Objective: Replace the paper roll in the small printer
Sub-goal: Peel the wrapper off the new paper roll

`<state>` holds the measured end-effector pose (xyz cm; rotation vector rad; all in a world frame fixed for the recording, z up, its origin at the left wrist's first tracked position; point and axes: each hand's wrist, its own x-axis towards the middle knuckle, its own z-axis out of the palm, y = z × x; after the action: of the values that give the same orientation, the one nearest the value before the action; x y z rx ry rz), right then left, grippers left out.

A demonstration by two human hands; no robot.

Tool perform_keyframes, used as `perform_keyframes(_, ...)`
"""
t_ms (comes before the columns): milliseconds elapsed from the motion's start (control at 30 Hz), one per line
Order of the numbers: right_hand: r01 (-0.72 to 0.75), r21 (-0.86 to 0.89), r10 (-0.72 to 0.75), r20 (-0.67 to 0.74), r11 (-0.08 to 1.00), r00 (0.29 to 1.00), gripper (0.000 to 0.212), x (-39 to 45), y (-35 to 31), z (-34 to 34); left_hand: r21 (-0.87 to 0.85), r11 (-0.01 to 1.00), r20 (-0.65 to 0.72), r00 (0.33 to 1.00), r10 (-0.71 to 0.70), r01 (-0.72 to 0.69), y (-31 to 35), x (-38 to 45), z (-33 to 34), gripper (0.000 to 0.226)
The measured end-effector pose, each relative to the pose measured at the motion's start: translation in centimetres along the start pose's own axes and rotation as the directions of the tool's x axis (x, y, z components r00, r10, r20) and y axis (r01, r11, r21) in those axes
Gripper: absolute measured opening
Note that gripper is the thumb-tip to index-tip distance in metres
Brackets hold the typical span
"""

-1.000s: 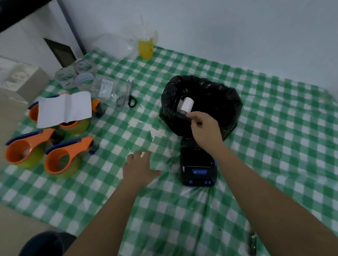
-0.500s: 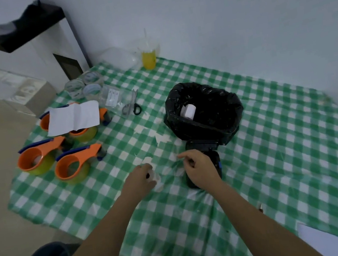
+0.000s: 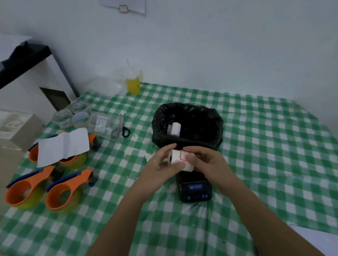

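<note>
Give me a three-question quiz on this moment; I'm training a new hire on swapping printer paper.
1. True or false: both hands hold the fresh paper roll above the printer.
2. Where is the other white roll? A) inside the black bin bag B) on the cloth beside the scissors C) in the printer
3. How many orange tape dispensers stand on the table's left side?

Key
1. True: left hand and right hand grip it together.
2. A
3. Three, one nearest, another partly under a white sheet.
</note>
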<state>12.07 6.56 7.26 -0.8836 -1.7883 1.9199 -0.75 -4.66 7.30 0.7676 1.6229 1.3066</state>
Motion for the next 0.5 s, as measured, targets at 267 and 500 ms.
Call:
perform_keyframes(267, 0.212, -0.199, -0.247, -0.168, 0.957, 0.954, 0.021, -0.9, -1.2, 1.4, 0.192, 0.980, -0.111, 0.991, 0.072, -0.050, 2.1, 0.0, 2.1, 0.038)
perform_keyframes(500, 0.230, -0.073, -0.238, -0.147, 0.971, 0.960, 0.016, -1.4, -3.0, 1.3, 0.145, 0.964, -0.105, 0.966, 0.237, -0.221, 3.3, -0.5, 1.6, 0.021)
